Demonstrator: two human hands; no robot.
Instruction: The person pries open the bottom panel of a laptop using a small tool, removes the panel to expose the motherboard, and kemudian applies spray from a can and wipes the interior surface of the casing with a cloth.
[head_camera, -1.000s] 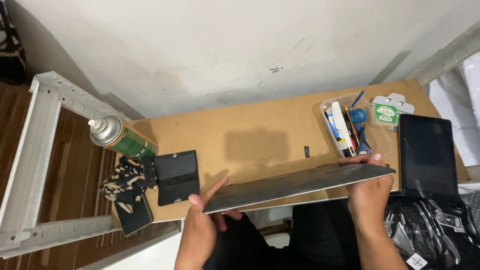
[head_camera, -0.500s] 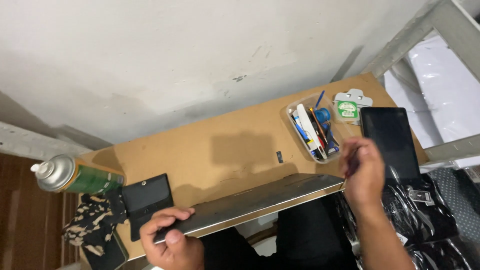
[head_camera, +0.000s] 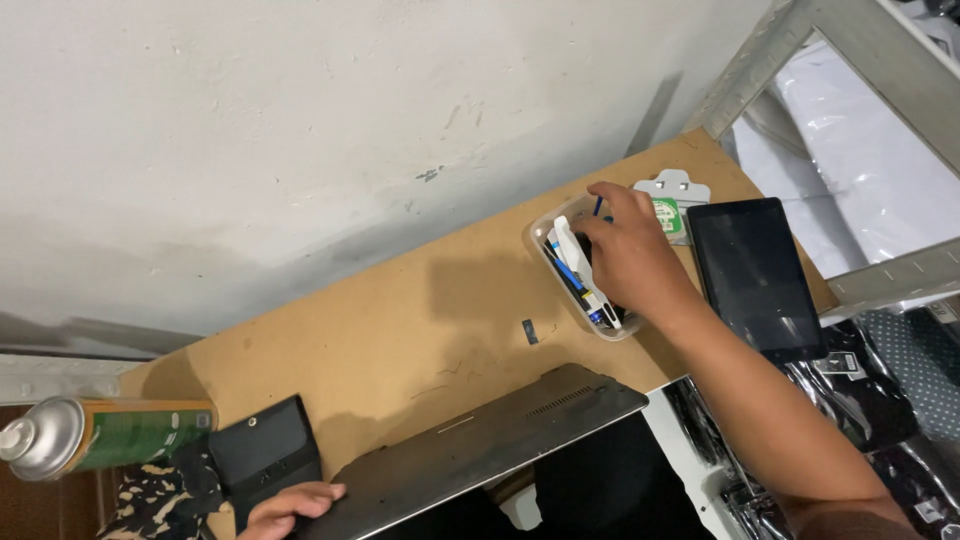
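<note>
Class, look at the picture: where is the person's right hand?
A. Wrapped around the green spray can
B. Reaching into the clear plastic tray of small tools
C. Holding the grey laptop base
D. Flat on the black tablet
B: the right hand is over the clear plastic tray, fingers among the tools; the left hand holds the laptop base.

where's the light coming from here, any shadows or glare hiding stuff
Head view: soft light, no harsh glare; the right hand reaching into the clear plastic tool tray throws a blurry shadow leftward on the brown fibreboard desk; the black tablet screen has only a faint sheen; the lower right corner is dim.
</note>
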